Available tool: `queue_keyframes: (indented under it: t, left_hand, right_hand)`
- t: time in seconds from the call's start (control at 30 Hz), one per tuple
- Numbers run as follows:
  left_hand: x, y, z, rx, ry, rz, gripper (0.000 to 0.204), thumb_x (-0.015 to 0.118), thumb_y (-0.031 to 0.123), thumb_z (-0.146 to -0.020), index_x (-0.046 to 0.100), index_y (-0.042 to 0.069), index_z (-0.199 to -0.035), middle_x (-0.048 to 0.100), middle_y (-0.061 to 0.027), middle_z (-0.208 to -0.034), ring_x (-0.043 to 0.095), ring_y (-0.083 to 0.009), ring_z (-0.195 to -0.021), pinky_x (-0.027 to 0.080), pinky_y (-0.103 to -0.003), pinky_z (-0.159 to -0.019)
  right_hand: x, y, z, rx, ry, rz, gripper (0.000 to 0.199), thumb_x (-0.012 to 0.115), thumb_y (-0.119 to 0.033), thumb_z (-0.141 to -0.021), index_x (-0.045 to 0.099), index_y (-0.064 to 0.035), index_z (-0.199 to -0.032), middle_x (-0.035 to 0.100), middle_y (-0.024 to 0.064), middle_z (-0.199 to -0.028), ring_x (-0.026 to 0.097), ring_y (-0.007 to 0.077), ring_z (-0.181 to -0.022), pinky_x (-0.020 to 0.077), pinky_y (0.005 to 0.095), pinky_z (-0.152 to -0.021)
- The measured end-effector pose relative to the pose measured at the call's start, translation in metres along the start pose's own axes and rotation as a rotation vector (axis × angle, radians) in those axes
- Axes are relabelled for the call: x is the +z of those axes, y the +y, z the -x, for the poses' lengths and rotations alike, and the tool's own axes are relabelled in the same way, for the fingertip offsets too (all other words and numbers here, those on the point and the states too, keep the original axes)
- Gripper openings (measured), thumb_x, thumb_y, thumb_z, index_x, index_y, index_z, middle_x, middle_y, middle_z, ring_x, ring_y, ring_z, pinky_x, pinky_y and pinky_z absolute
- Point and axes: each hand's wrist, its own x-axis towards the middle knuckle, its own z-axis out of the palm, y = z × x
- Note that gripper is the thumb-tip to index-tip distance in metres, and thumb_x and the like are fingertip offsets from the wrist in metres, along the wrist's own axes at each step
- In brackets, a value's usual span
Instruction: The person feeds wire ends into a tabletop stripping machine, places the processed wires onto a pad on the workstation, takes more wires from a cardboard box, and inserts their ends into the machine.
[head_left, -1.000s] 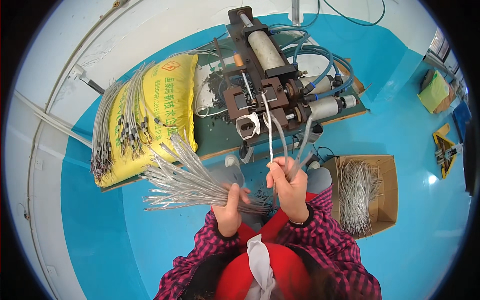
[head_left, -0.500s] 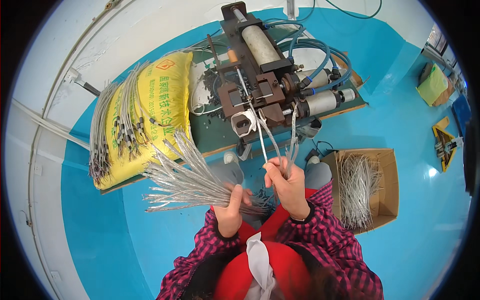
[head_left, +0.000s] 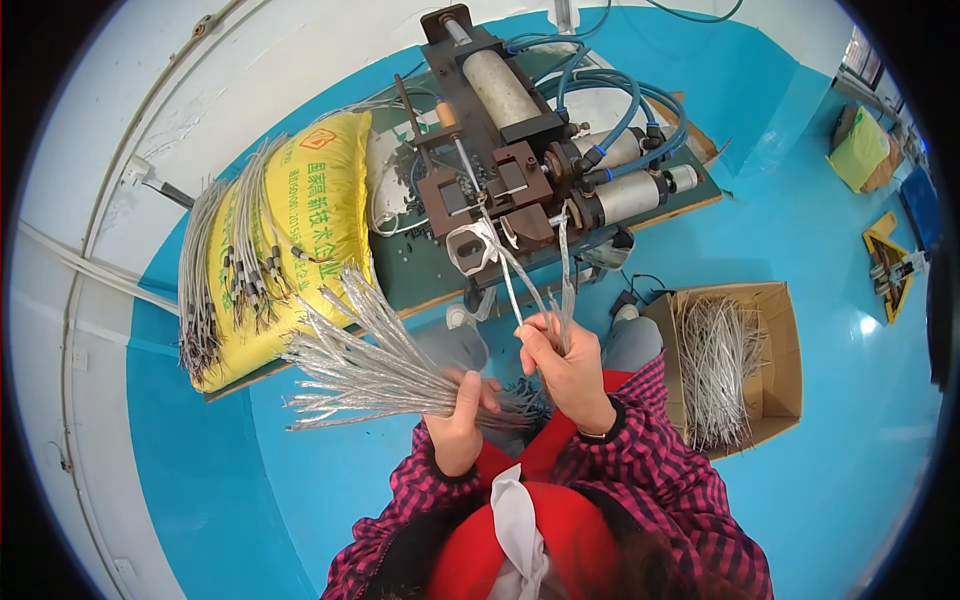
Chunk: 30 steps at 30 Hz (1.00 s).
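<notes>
My left hand point(head_left: 457, 425) is closed around a thick bundle of silver-sheathed cables point(head_left: 375, 375), its thumb on top and the ends fanned out to the left. Slightly higher and to the right, my right hand point(head_left: 572, 372) pinches a few cables of the same kind point(head_left: 508, 275). These run up from my fingers to the front of a brown metal clamping machine point(head_left: 503, 190) with cylinders. One pale cable reaches the jaws near a white ring-shaped piece point(head_left: 470, 250); exactly how its tip sits there cannot be made out.
A yellow sack point(head_left: 310, 190) on the green bench point(head_left: 410, 285) carries cables with dark ends point(head_left: 250, 265). Blue air hoses point(head_left: 640, 90) curl behind the machine. On the right, a cardboard box point(head_left: 778, 375) holds more silver cables point(head_left: 718, 365). A yellow triangular frame point(head_left: 885, 265) stands farther right.
The machine and bench sit slightly farther left and higher in the picture, as the view has shifted. Both hands keep their grips, with the cables still running to the machine.
</notes>
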Motion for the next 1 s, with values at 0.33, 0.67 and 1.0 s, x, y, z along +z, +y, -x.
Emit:
queue_keyframes:
  t: [0.33, 0.67, 1.0]
  left_hand:
    - [0.003, 0.003, -0.001, 0.016, -0.002, -0.102, 0.017, 0.046, 0.012, -0.094, 0.043, 0.005, -0.08, 0.049, -0.0062, -0.06, 0.049, -0.0166, -0.057, 0.043, -0.038, -0.074]
    - [0.0, 0.008, 0.002, -0.009, -0.036, -0.104, 0.013, 0.053, 0.007, -0.091, 0.05, 0.001, -0.08, 0.054, -0.0061, -0.063, 0.053, -0.0135, -0.061, 0.046, -0.029, -0.066]
    - [0.001, 0.007, 0.005, -0.101, -0.158, -0.211, 0.013, 0.059, 0.011, -0.09, 0.055, 0.0, -0.085, 0.059, -0.0038, -0.072, 0.055, -0.0085, -0.066, 0.045, -0.022, -0.06]
  right_hand:
    - [0.002, -0.004, -0.003, 0.01, -0.01, 0.028, 0.013, 0.057, -0.013, -0.089, 0.059, -0.0006, -0.087, 0.054, -0.0019, -0.06, 0.044, 0.0021, -0.055, 0.0332, 0.0199, -0.05]
    - [0.004, -0.023, 0.014, -0.154, -0.145, 0.105, 0.01, 0.045, -0.01, -0.094, 0.049, -0.0007, -0.095, 0.055, 0.0032, -0.071, 0.047, 0.0057, -0.059, 0.0374, 0.0216, -0.054]
    - [0.02, -0.023, 0.021, -0.469, -0.191, 0.37, 0.024, 0.067, -0.001, -0.079, 0.051, 0.0013, -0.097, 0.053, 0.0089, -0.072, 0.052, 0.0138, -0.058, 0.0409, 0.0259, -0.05]
